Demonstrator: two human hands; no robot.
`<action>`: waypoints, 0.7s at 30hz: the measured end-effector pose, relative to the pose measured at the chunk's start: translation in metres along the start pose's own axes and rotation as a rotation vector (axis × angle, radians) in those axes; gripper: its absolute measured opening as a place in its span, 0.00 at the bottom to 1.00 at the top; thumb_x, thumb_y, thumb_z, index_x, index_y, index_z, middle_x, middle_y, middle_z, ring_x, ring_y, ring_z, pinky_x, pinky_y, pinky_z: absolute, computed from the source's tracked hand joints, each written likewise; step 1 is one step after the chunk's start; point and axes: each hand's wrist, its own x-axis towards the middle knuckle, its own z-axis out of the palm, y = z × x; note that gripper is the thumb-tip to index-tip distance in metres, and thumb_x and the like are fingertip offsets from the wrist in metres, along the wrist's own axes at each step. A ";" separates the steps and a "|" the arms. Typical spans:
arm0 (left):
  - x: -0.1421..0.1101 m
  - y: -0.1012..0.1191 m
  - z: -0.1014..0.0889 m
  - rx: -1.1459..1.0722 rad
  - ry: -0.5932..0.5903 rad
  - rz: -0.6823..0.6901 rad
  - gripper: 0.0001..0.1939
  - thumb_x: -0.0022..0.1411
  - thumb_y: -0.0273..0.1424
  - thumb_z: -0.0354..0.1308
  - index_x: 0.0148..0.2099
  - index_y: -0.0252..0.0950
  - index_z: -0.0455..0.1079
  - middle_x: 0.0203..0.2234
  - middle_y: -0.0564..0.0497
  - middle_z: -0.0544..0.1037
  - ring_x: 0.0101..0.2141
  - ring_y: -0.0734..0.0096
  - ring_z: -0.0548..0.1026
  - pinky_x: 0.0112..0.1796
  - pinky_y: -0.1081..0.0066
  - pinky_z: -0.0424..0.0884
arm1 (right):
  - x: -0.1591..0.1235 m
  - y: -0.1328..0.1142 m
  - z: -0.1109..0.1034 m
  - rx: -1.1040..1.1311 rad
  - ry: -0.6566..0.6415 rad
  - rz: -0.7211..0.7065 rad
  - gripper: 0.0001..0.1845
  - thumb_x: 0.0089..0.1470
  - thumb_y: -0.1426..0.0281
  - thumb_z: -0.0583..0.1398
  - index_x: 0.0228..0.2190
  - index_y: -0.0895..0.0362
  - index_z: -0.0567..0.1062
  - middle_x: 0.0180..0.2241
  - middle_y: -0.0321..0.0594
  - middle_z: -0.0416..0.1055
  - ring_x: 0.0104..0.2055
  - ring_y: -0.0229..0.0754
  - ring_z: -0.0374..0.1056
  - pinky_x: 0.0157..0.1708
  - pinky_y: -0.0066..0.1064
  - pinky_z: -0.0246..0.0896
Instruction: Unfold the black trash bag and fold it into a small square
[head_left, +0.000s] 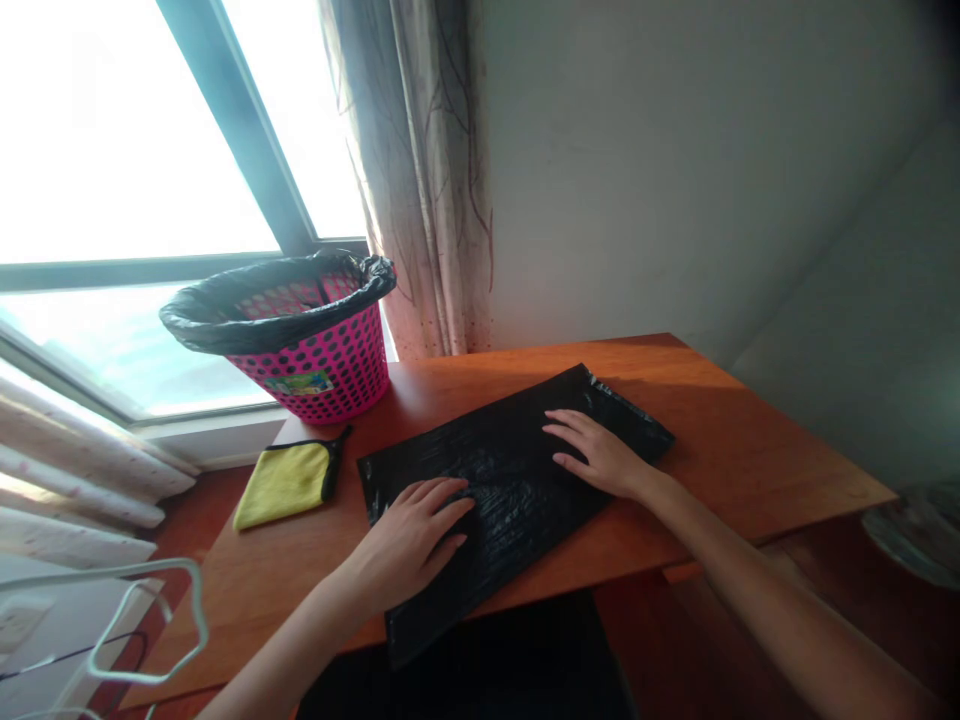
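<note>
A black plastic bag [502, 490] lies flat and slightly wrinkled across the wooden table, one corner hanging over the front edge. On its left part rests my left hand [420, 525], palm down with the fingers stretched out. My right hand [592, 455] lies on the bag's right part, fingers spread and pointing left. Neither hand grips anything. Behind and to the left stands a pink perforated basket [345, 365], lined with a black bag folded over its rim. A folded yellow cloth [289, 482] with dark edging sits in front of the basket, left of my left hand.
The wooden table [750, 450] narrows to a corner at the right. A window [112, 150] and a curtain [427, 180] are behind it. At the lower left a pale metal frame [150, 570] overlaps the table's edge. A dark surface [480, 670] shows below the front edge.
</note>
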 end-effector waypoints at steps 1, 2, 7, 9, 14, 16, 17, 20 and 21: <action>-0.011 -0.002 0.003 0.002 -0.003 -0.022 0.18 0.69 0.30 0.49 0.59 0.44 0.68 0.59 0.46 0.69 0.58 0.58 0.67 0.57 0.54 0.66 | -0.013 -0.007 -0.001 -0.002 -0.019 0.002 0.26 0.65 0.55 0.52 0.58 0.52 0.68 0.64 0.44 0.59 0.66 0.49 0.53 0.65 0.45 0.51; -0.022 -0.005 0.007 0.003 -0.001 -0.046 0.18 0.69 0.28 0.48 0.58 0.43 0.69 0.58 0.47 0.70 0.57 0.58 0.68 0.57 0.54 0.67 | -0.027 -0.013 -0.001 -0.009 -0.034 0.016 0.26 0.64 0.55 0.52 0.59 0.52 0.68 0.64 0.44 0.60 0.66 0.50 0.54 0.65 0.47 0.52; -0.073 -0.019 0.021 0.005 0.051 -0.118 0.25 0.64 0.22 0.47 0.60 0.44 0.68 0.60 0.47 0.69 0.58 0.59 0.68 0.57 0.57 0.68 | -0.081 -0.033 0.007 -0.061 -0.103 0.063 0.31 0.62 0.52 0.54 0.62 0.52 0.64 0.66 0.46 0.55 0.68 0.53 0.50 0.65 0.52 0.50; -0.090 -0.013 0.021 0.012 0.041 -0.105 0.31 0.59 0.19 0.48 0.63 0.47 0.65 0.63 0.50 0.65 0.61 0.58 0.65 0.59 0.55 0.66 | -0.097 -0.041 0.009 -0.079 -0.130 0.040 0.37 0.59 0.49 0.56 0.64 0.52 0.60 0.68 0.46 0.51 0.69 0.54 0.46 0.65 0.53 0.47; -0.120 0.016 0.021 0.115 -0.016 -0.070 0.51 0.41 0.15 0.48 0.68 0.50 0.56 0.68 0.55 0.56 0.63 0.55 0.61 0.61 0.53 0.64 | -0.132 -0.061 0.010 -0.128 -0.139 0.007 0.44 0.55 0.51 0.62 0.66 0.51 0.55 0.69 0.46 0.47 0.70 0.57 0.45 0.65 0.55 0.47; -0.126 0.021 0.024 0.194 -0.023 -0.028 0.54 0.39 0.16 0.48 0.70 0.51 0.53 0.67 0.56 0.57 0.62 0.55 0.64 0.60 0.55 0.66 | -0.147 -0.065 0.012 -0.140 -0.124 0.004 0.40 0.56 0.61 0.62 0.66 0.49 0.55 0.69 0.43 0.49 0.69 0.55 0.47 0.65 0.54 0.49; -0.129 0.022 0.026 0.229 -0.012 -0.001 0.53 0.40 0.16 0.49 0.70 0.51 0.51 0.66 0.56 0.59 0.61 0.56 0.66 0.59 0.56 0.67 | -0.153 -0.066 0.013 -0.136 -0.113 0.002 0.39 0.56 0.66 0.60 0.66 0.49 0.55 0.68 0.42 0.50 0.69 0.54 0.49 0.65 0.52 0.51; -0.132 0.017 0.033 0.274 0.059 0.068 0.51 0.44 0.17 0.48 0.71 0.51 0.49 0.63 0.57 0.65 0.58 0.61 0.71 0.57 0.62 0.69 | -0.168 -0.064 0.012 -0.098 -0.061 0.011 0.41 0.52 0.78 0.56 0.66 0.47 0.57 0.67 0.39 0.54 0.68 0.51 0.52 0.64 0.47 0.56; -0.133 0.015 0.034 0.265 0.083 0.079 0.51 0.45 0.17 0.48 0.71 0.51 0.48 0.62 0.57 0.67 0.57 0.62 0.71 0.57 0.63 0.69 | -0.171 -0.061 0.010 -0.080 -0.038 0.019 0.42 0.50 0.80 0.54 0.65 0.46 0.58 0.66 0.38 0.55 0.67 0.50 0.54 0.63 0.46 0.57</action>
